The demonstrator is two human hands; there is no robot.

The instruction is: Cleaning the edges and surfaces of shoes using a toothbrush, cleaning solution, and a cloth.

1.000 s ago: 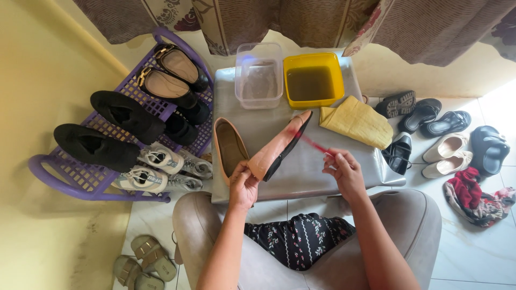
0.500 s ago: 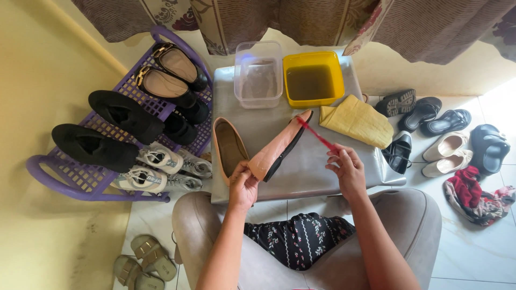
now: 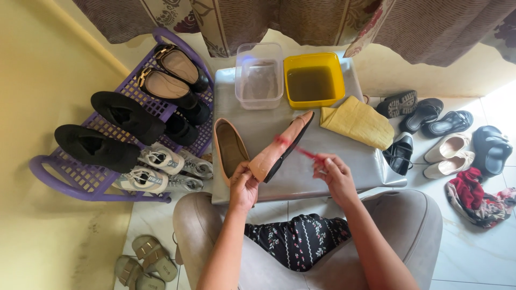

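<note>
Yellow tub (image 3: 314, 80), purple shoe rack (image 3: 64, 177)

The left hand (image 3: 244, 185) grips the heel of a tan flat (image 3: 279, 147), tilted on edge over the grey table (image 3: 344, 166); the right hand (image 3: 334, 174), at its 3 o'clock, holds a red brush (image 3: 301, 150) against the shoe's side; its mate (image 3: 230, 147) lies at 9 o'clock; a yellow tub (image 3: 314, 80) sits at 12, a yellow cloth (image 3: 357, 121) at 2.

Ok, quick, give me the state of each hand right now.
Left hand: closed on the heel end of a peach flat shoe.
Right hand: closed on a red brush, its head at the shoe.
</note>
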